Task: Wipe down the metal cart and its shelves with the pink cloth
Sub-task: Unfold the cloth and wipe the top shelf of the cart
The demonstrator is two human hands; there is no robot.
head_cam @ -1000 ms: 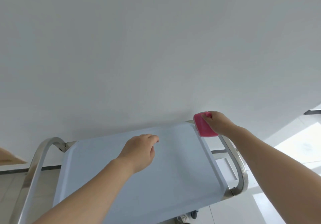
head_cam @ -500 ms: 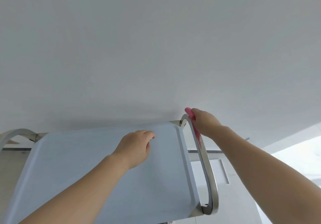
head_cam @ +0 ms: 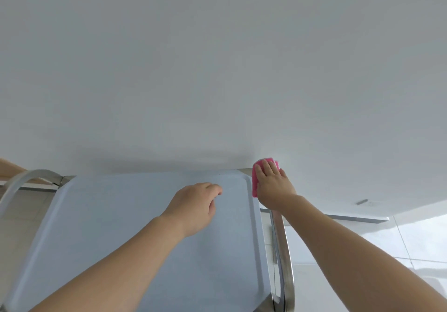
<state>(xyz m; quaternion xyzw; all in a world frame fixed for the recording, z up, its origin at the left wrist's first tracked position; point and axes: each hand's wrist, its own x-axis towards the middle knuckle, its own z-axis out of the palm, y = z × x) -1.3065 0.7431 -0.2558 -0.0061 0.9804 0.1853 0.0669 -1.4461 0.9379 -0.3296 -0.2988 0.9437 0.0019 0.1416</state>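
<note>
Right hand (head_cam: 273, 185) presses the pink cloth (head_cam: 256, 178) with flat fingers onto the metal cart's (head_cam: 281, 251) far handle corner; left hand (head_cam: 196, 205), loosely curled and holding nothing, rests on the top shelf (head_cam: 121, 227). Handle wiping seems underway; next, the cloth should probably slide along the rail below the right hand.

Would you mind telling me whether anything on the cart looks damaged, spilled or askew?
Nothing stands out. The cart top is bare and unmarked, the right hand presses the cloth on its far right corner, and the left hand rests on top.
</note>
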